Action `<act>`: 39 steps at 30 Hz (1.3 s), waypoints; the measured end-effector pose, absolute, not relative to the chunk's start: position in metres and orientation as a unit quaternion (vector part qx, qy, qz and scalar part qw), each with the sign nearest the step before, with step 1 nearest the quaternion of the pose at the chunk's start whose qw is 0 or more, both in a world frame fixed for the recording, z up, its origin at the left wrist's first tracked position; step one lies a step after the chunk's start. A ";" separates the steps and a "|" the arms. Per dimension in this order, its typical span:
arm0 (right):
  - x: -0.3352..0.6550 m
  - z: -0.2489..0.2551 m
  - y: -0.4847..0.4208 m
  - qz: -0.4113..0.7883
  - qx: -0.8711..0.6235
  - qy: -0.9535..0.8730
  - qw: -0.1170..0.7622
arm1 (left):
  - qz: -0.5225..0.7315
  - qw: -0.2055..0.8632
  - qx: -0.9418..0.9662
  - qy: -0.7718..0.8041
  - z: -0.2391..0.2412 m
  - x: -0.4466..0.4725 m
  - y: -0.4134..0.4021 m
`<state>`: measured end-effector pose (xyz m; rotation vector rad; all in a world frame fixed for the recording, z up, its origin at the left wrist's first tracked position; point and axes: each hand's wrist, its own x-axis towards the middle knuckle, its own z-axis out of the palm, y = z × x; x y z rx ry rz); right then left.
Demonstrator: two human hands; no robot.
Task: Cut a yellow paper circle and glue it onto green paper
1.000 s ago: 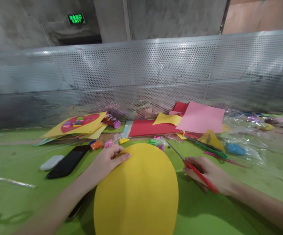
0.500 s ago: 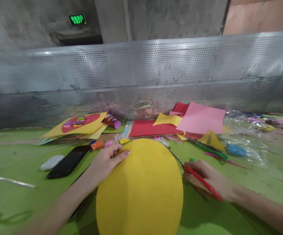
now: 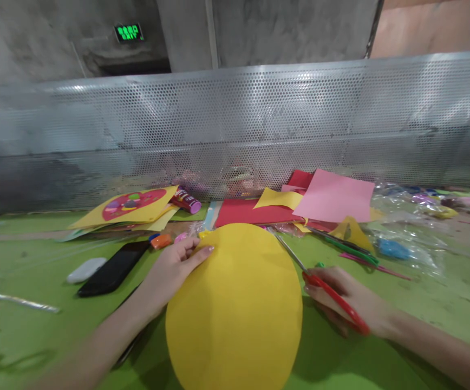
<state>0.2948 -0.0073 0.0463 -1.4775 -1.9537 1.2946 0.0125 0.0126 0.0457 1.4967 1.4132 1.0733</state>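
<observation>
Yellow paper oval (image 3: 235,309) in the left hand (image 3: 180,266), red scissors (image 3: 336,302) in the right hand (image 3: 360,298)

The oval stands in the middle foreground, its lower end running out of the picture. The left hand pinches its upper left edge, thumb lying on the near face. The right hand is closed around the scissors' handles; the metal blades slant up and leftward along the oval's upper right edge. Whether they touch the paper cannot be told.

Around this spreads a green tabletop (image 3: 32,276). Near the left forearm, a black phone (image 3: 113,269) lies slantwise beside a rounded white case (image 3: 86,270), with an orange packet (image 3: 161,241) just past the phone's far end. Beyond the right hand lie green-handled scissors (image 3: 352,251) and a blue lump (image 3: 392,248) among clear plastic wrappings (image 3: 417,233).

Farther back, a yellow sheet (image 3: 92,215) bearing a red heart (image 3: 111,210) tops a pile at left, next to a purple-capped tube (image 3: 186,200). A red sheet (image 3: 239,211) lies flat in the centre, and a pink sheet (image 3: 334,196) rests on other papers to its right. Behind everything runs a perforated metal panel (image 3: 227,116); above it, a lit green exit sign (image 3: 128,33) shows against grey concrete (image 3: 267,30).
</observation>
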 end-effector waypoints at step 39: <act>0.299 0.023 -0.002 0.431 -0.529 -0.695 0.229 | 0.440 0.420 0.556 0.566 0.051 0.020 0.007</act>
